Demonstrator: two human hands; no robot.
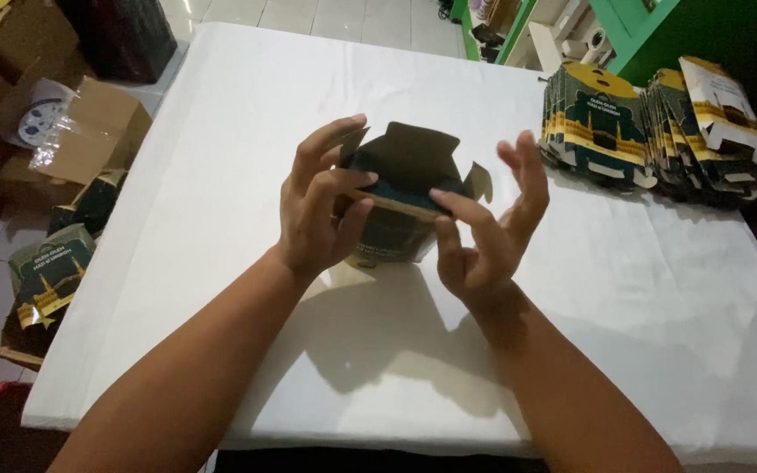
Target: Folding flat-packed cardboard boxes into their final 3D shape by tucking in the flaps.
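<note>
Gripping a dark green carton (400, 197) above the white worktop (221, 131): left hand (317, 215) clamped on its left side, right hand (484, 236) pinching its front flap, remaining fingers spread apart.

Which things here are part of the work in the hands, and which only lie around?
In use: carton, left hand, right hand, flat cartons stacked on table.
Lying about: brown boxes, plastic wrap, cartons on floor.

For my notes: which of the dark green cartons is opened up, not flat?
The carton between the left hand and right hand, flaps open; the stacked cartons lie flat.
</note>
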